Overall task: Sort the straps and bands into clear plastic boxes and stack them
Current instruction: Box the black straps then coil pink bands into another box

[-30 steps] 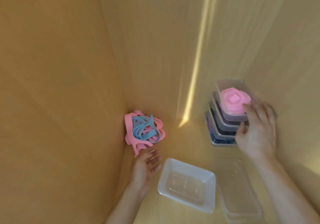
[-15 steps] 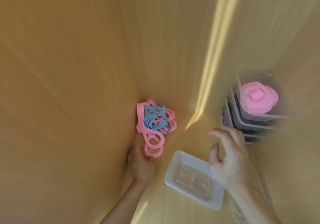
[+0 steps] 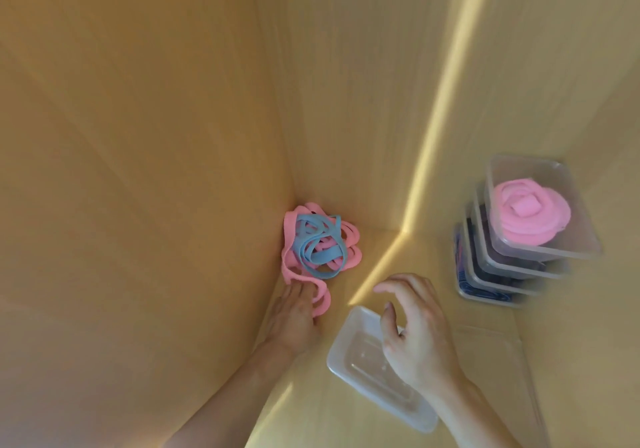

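- Stack of clear boxes (image 3: 512,264) stands at 3 o'clock, a coiled pink band (image 3: 526,215) in the top one.
- Empty clear box (image 3: 363,368) lies with its long axis running 10 to 4 o'clock.
- Right hand (image 3: 415,330) hovers over its near-10 end, fingers loosely spread, holding nothing.
- Left hand (image 3: 294,316) touches the pink and blue band tangle (image 3: 317,245) at its 12 o'clock; whether it grips is unclear.

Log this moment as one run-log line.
left hand touching pink band of tangle | right hand open over empty box | stack topped by pink-filled box
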`<state>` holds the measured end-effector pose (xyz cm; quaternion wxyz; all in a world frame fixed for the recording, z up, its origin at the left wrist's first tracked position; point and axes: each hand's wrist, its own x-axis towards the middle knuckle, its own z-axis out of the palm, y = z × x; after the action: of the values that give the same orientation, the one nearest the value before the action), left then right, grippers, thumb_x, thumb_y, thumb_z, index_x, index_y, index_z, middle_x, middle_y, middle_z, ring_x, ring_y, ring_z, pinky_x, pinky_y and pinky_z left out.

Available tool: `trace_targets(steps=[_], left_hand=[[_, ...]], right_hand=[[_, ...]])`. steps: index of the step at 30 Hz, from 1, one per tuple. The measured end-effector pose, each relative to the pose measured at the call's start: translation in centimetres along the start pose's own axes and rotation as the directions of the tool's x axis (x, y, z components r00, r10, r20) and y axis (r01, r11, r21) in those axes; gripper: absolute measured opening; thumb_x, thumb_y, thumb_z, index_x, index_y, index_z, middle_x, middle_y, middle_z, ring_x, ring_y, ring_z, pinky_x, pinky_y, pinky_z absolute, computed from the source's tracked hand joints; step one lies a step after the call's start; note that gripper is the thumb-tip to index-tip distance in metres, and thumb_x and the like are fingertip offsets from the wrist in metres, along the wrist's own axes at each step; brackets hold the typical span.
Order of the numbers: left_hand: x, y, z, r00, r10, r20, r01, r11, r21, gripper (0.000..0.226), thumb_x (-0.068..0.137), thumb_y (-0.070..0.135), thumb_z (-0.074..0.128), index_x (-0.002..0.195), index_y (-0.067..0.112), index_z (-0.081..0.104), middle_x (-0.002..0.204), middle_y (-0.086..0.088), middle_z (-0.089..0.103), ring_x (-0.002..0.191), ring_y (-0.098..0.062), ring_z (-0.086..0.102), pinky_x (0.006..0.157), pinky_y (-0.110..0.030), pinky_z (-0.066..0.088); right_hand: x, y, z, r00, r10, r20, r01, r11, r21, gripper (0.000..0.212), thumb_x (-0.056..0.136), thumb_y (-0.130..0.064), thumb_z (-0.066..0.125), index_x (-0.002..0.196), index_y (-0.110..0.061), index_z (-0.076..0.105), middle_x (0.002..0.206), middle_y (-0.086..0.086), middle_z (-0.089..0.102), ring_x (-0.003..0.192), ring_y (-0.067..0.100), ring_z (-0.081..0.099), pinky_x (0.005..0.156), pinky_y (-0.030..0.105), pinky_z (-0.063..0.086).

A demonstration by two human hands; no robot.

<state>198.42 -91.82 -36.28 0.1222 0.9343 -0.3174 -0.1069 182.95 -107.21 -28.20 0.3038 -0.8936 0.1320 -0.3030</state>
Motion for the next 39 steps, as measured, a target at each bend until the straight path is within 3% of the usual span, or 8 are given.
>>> trace_targets(steps=[5, 11, 13, 16, 23, 28, 34, 39], left_hand=[[0.2, 0.0, -0.2, 0.997, -0.063, 0.041, 0.063, 0.998, -0.004, 0.053, 0.09, 0.024, 0.061, 0.138, 0.011, 0.043, 0.136, -0.006, 0.048, 0.126, -0.024, 0.047, 0.101, -0.028, 0.038], [-0.7, 0.2, -0.1, 0.994, -0.052, 0.096, 0.047, 0.998, 0.049, 0.051, 0.084, 0.035, 0.061, 0.132, 0.019, 0.055, 0.137, 0.0, 0.052, 0.13, -0.019, 0.047, 0.105, -0.027, 0.041], [-1.3, 0.4, -0.4, 0.993, -0.067, 0.098, 0.062, 0.997, 0.049, 0.053, 0.08, 0.034, 0.06, 0.131, 0.02, 0.05, 0.131, 0.002, 0.055, 0.121, -0.019, 0.055, 0.096, -0.031, 0.049], [-2.1, 0.6, -1.6, 0.994, -0.096, 0.06, 0.091, 0.993, 0.071, 0.036, 0.075, 0.031, 0.052, 0.111, 0.025, 0.049, 0.11, 0.003, 0.066, 0.101, -0.026, 0.066, 0.076, -0.031, 0.049], [-3.0, 2.0, -8.0, 0.958, -0.105, -0.268, 0.098, 0.994, -0.038, 0.036, 0.08, 0.031, 0.054, 0.116, 0.03, 0.057, 0.106, 0.003, 0.071, 0.098, -0.03, 0.066, 0.073, -0.032, 0.047], [-2.7, 3.8, -13.3, 0.865, -0.089, -0.494, 0.057, 0.995, -0.08, 0.01, 0.084, 0.028, 0.063, 0.093, 0.025, 0.061, 0.088, 0.003, 0.069, 0.083, -0.03, 0.064, 0.06, -0.029, 0.034], [-0.8, 5.2, -18.7, 0.799, 0.016, -0.602, -0.064, 0.996, -0.058, 0.028, 0.087, 0.012, 0.058, 0.083, 0.032, 0.038, 0.081, 0.036, 0.044, 0.07, -0.01, 0.035, 0.05, -0.018, 0.02], [0.3, 6.2, -22.3, 0.752, 0.12, -0.648, -0.137, 0.99, 0.024, 0.011, 0.092, 0.009, 0.054, 0.096, 0.018, 0.058, 0.097, 0.008, 0.055, 0.087, -0.025, 0.055, 0.06, -0.032, 0.035]], right_hand=[[-0.5, -0.5, -0.3, 0.996, 0.038, 0.085, -0.04, 0.999, 0.029, 0.032, 0.079, 0.011, 0.065, 0.098, -0.014, 0.069, 0.1, -0.008, 0.06, 0.099, 0.013, 0.056, 0.089, 0.027, 0.045], [-0.4, -0.4, -0.7, 0.99, 0.049, 0.131, -0.057, 0.996, 0.063, 0.027, 0.082, 0.009, 0.064, 0.091, -0.015, 0.068, 0.097, -0.009, 0.06, 0.098, 0.013, 0.056, 0.087, 0.031, 0.048], [-0.3, -0.2, -0.9, 0.991, 0.043, 0.123, -0.052, 0.996, 0.074, 0.028, 0.082, 0.01, 0.064, 0.09, -0.016, 0.068, 0.095, -0.011, 0.059, 0.098, 0.012, 0.056, 0.085, 0.028, 0.047], [-0.2, 0.1, -1.0, 0.993, 0.05, 0.11, -0.06, 0.994, 0.087, 0.028, 0.082, 0.01, 0.064, 0.088, -0.017, 0.068, 0.093, -0.013, 0.06, 0.096, 0.011, 0.058, 0.081, 0.027, 0.048], [0.5, 0.9, -1.0, 0.992, 0.116, 0.057, -0.124, 0.981, 0.147, 0.032, 0.082, 0.011, 0.062, 0.086, -0.02, 0.069, 0.091, -0.015, 0.063, 0.096, 0.01, 0.061, 0.084, 0.025, 0.047], [1.2, 0.9, -1.0, 0.99, 0.131, 0.049, -0.138, 0.974, 0.178, 0.034, 0.083, 0.011, 0.063, 0.086, -0.023, 0.068, 0.088, -0.018, 0.062, 0.093, 0.006, 0.059, 0.083, 0.016, 0.043], [1.8, 1.0, -0.9, 0.987, 0.143, 0.07, -0.155, 0.963, 0.221, 0.036, 0.084, 0.009, 0.062, 0.085, -0.027, 0.067, 0.088, -0.019, 0.063, 0.095, 0.005, 0.058, 0.08, 0.014, 0.042], [2.6, 1.0, -1.3, 0.989, 0.132, 0.072, -0.146, 0.955, 0.258, 0.036, 0.084, 0.01, 0.06, 0.085, -0.025, 0.069, 0.087, -0.018, 0.065, 0.094, 0.01, 0.063, 0.086, 0.029, 0.051]])
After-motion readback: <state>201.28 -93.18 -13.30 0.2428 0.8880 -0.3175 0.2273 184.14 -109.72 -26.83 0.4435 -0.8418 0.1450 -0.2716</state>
